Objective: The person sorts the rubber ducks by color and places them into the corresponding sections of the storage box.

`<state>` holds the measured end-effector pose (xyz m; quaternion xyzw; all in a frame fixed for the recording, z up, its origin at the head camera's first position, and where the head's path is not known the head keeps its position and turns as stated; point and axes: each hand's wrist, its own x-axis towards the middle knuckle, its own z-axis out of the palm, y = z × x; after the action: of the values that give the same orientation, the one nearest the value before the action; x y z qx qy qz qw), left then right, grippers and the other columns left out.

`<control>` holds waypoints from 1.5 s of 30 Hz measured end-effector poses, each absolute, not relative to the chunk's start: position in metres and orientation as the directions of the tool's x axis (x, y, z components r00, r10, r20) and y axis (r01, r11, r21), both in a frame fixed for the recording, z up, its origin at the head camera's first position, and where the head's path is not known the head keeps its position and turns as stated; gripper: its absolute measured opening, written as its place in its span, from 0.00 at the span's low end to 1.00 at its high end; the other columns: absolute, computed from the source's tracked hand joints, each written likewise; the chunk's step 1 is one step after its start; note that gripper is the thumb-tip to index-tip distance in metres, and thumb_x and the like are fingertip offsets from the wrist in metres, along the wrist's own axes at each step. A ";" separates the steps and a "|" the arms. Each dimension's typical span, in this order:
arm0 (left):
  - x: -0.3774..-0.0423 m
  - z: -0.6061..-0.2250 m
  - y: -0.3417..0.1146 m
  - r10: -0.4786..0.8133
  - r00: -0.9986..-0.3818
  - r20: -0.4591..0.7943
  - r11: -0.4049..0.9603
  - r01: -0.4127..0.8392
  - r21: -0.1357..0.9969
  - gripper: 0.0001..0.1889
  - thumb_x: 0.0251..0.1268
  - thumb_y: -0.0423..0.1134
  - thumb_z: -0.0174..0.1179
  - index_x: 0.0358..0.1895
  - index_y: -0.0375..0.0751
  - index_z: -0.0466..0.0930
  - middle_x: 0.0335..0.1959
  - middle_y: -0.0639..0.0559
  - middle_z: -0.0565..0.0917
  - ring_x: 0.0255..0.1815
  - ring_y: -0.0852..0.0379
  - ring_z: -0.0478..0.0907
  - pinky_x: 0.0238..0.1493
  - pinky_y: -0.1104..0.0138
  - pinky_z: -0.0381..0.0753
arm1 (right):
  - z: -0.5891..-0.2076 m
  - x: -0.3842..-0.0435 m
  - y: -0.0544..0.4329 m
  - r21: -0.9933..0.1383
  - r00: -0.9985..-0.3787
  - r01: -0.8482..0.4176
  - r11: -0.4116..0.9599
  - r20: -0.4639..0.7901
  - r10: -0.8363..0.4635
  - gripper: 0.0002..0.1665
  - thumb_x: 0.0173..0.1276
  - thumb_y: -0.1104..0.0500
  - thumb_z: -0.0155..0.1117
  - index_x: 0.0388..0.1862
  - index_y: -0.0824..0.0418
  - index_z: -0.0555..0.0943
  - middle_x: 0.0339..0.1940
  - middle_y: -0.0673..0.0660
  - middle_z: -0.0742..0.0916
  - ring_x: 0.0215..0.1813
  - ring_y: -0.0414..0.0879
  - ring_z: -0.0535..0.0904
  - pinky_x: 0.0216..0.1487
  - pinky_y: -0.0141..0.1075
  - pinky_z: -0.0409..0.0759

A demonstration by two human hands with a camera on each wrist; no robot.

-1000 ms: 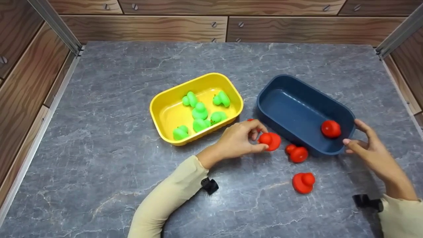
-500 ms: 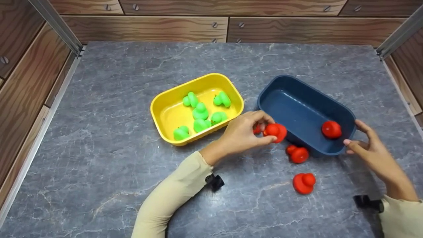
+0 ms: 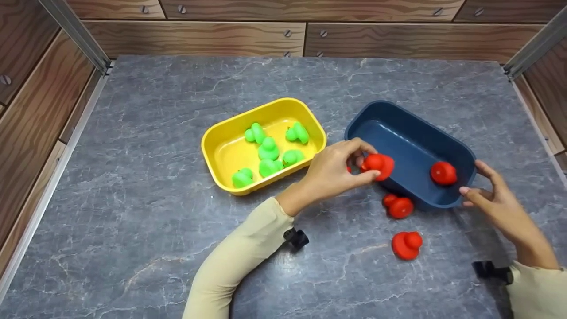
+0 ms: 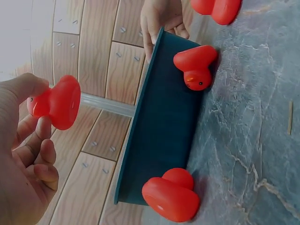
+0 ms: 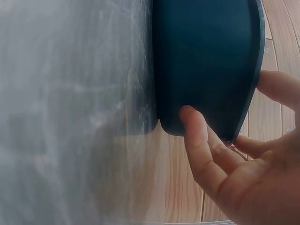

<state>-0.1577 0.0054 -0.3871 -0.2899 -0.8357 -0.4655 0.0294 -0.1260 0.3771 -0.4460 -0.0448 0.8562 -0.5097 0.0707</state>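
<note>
My left hand (image 3: 339,166) pinches a red rubber duck (image 3: 384,167) between thumb and fingers. This duck overlaps the near rim of the blue bin (image 3: 425,133) in the head view; the left wrist view shows the duck (image 4: 65,102) raised off the table. Gripping the bin's right end is my right hand (image 3: 505,208), fingers bent against the outer wall (image 5: 206,70). One red duck (image 3: 443,173) lies inside the bin. Outside it are a red duck (image 3: 398,207) by the near wall, another (image 3: 407,245) nearer me, and one (image 4: 171,194) mostly hidden under my left hand in the head view.
To the left stands a yellow bin (image 3: 217,173) with several green rubber ducks (image 3: 268,149) inside. Both bins rest on a grey marbled table (image 3: 133,199). Wood-patterned panels (image 3: 221,37) border the table at the back and sides.
My left hand has carried the pinched red duck right and away from me, from beside the blue bin to over its near rim. My right hand has stayed at the bin's end.
</note>
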 end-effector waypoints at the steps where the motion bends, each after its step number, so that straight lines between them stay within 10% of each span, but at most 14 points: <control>1: -0.159 -0.388 0.006 0.452 -0.833 0.319 0.401 0.510 0.761 0.16 0.57 0.47 0.68 0.47 0.47 0.79 0.32 0.54 0.80 0.34 0.57 0.77 0.31 0.81 0.69 | -0.442 -0.125 0.374 -0.887 -0.985 -0.009 0.462 -0.072 -0.156 0.45 0.73 0.66 0.52 0.79 0.62 0.38 0.77 0.60 0.49 0.45 0.22 0.77 0.40 0.19 0.78; 45: -0.196 -0.405 0.044 0.301 -0.910 0.286 0.316 0.378 0.870 0.16 0.57 0.44 0.68 0.49 0.47 0.80 0.29 0.58 0.79 0.31 0.63 0.75 0.32 0.82 0.69 | -0.436 -0.121 0.367 -0.962 -0.984 -0.003 0.275 -0.046 -0.171 0.45 0.71 0.71 0.53 0.78 0.63 0.40 0.75 0.58 0.50 0.45 0.26 0.80 0.41 0.20 0.79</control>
<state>-0.1965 0.0437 -0.4046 -0.2097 -0.8104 -0.5459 0.0352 -0.1212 0.3669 -0.4355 -0.0546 0.7952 -0.5998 0.0699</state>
